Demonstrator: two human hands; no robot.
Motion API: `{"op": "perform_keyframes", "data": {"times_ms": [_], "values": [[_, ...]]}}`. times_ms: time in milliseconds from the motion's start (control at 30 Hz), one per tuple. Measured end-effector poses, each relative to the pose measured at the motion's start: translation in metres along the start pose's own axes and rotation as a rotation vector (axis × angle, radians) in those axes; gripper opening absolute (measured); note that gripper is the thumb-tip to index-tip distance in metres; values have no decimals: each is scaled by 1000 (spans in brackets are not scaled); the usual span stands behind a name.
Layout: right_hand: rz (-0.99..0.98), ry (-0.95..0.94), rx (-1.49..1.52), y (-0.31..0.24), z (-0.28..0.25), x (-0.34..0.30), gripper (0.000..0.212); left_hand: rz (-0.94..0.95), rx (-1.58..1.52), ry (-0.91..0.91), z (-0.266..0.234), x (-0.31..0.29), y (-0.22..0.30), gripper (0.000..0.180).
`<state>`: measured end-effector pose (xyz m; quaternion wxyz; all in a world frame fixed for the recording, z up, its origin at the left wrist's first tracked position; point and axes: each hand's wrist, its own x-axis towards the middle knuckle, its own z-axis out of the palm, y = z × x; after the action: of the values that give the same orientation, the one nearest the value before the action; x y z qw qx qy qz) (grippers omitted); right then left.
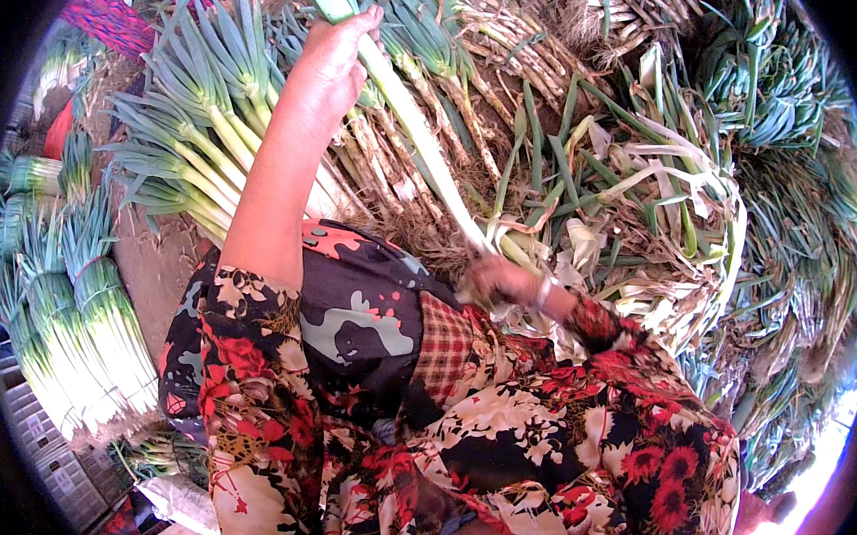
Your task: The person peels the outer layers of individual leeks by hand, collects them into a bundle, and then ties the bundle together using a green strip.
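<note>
A long scallion [411, 119] slants across the middle, green leaves at the top and white stalk running down toward me. Raised at the top, my left hand [334, 67] is closed around it where the leaves begin. My right hand [504, 278], somewhat blurred, is closed at its root end, near my lap; the fingertips are partly hidden. Beside that hand lies a strip of pale green leaf [519, 253]. To the left of the stalk, cleaned scallions [209, 153] lie in a row with white ends toward me. Unpeeled scallions [371, 155] with brown, dirty skins lie beyond my left forearm.
Peeled leaves and skins [631, 219] are heaped to the right. Bundles of green scallions [757, 91] stand at the far right, above a leafy pile [802, 255]. Tied bundles of white-stalked scallions [111, 321] stand at the left. A camouflage-patterned cloth [360, 312] covers my lap.
</note>
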<state>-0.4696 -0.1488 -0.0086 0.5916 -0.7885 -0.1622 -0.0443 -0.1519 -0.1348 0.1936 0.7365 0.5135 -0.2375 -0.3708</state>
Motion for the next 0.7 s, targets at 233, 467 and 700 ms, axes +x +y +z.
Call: {"op": "perform_keyframes", "data": {"times_ms": [233, 467, 700], "values": [[773, 158, 669, -92, -11, -8, 14, -19, -128, 121, 1, -3, 2, 33], [367, 821, -151, -103, -71, 116, 55, -90, -429, -2, 2, -10, 12, 47], [225, 897, -41, -109, -58, 174, 29, -179, -586, -132, 2, -11, 10, 51]]}}
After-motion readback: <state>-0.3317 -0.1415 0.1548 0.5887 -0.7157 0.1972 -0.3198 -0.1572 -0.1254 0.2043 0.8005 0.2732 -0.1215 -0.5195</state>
